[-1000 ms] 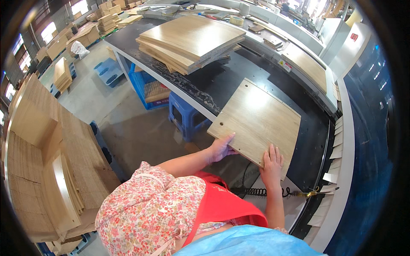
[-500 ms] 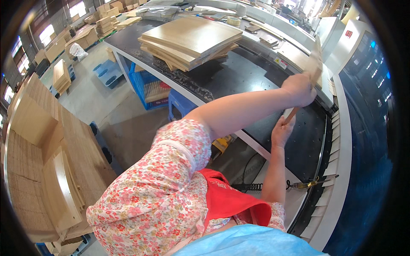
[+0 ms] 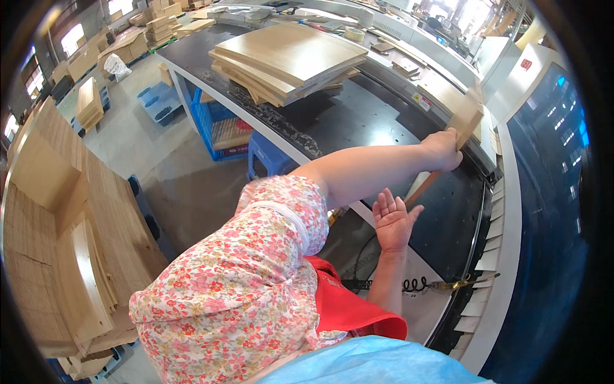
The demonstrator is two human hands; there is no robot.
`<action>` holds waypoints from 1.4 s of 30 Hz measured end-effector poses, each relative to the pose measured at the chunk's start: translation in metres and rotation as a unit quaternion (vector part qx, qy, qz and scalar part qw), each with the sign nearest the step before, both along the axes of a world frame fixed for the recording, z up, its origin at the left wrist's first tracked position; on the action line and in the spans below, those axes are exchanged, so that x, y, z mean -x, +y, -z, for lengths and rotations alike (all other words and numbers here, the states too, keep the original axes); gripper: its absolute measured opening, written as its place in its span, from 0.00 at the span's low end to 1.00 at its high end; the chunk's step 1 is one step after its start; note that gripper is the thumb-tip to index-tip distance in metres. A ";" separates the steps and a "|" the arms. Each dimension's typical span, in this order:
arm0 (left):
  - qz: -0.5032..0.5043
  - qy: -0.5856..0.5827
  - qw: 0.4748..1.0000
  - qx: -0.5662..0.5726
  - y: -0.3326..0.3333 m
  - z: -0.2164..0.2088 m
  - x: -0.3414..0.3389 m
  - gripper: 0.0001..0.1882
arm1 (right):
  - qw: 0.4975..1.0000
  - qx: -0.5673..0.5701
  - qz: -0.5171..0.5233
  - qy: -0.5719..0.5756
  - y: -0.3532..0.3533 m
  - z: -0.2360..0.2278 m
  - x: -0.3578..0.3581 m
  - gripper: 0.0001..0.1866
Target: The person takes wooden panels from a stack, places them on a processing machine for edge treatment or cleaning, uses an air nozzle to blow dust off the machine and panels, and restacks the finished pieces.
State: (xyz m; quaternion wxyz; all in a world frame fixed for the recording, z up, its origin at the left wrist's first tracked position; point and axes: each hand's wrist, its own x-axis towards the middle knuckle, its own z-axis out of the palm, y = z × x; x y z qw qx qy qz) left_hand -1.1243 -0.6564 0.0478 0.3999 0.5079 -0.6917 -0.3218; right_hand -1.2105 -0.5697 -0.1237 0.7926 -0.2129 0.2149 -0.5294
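Note:
My left arm reaches across to the right, over a black work table [image 3: 358,109]. At its end my left hand [image 3: 442,151] is closed round a wooden board [image 3: 468,119], seen nearly edge-on and slightly blurred. A brown edge of it runs on below the wrist, towards my right hand. Apart from the board, my right hand [image 3: 392,228] is turned palm up, fingers spread, with nothing in it. A stack of flat wooden panels [image 3: 291,54] lies on the far left part of the table.
An air gun [image 3: 451,285] with a black coiled hose [image 3: 416,284] lies at the table's near right. A large box of wooden pieces [image 3: 96,256] stands at my left. Under the table are a blue crate [image 3: 220,131] and a blue stool [image 3: 268,153]. Glossy dark blue panelling [image 3: 543,224] borders the right.
My right hand has let go of the board's near end, drawn back to the left and opened. The left hand keeps its hold, slightly lower and left, with the board's angle changed.

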 end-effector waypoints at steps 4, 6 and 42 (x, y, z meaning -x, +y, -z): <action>0.032 0.242 0.968 -0.054 0.029 0.013 -0.016 0.22 | 0.961 -0.083 0.109 -0.241 -0.021 0.018 0.019 0.53; 0.027 0.385 0.919 -0.082 0.041 0.032 -0.028 0.25 | 0.961 0.097 0.119 -0.232 -0.013 0.010 0.028 0.48; 0.189 0.621 0.753 0.110 0.140 0.015 -0.099 0.27 | 0.858 0.432 0.240 0.141 -0.018 -0.173 0.043 0.37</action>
